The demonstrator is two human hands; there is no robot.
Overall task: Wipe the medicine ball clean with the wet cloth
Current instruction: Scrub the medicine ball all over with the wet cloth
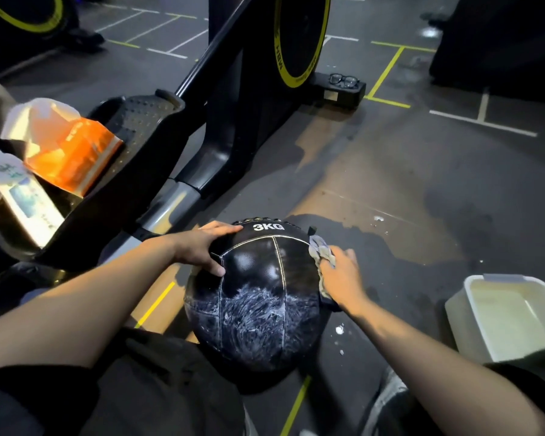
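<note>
The medicine ball (255, 294) sits on the dark floor (406, 184) just in front of the person's knees, between the two forearms. The left hand (202, 247) lies spread on the ball's upper left, fingers fairly straight, steadying it. The right hand (340, 278) presses the grey cloth (321, 251) against the ball's right flank, fingers bunched on the cloth. White soapy smears cover the near face of the ball, which lies to the left of the cloth and nearer the person; the wipe probably has to sweep leftward and toward the body, and the right hand is the one placed for it. "3KG" is printed in white on the ball's far top. A white tub (504, 316) stands to the right.
</note>
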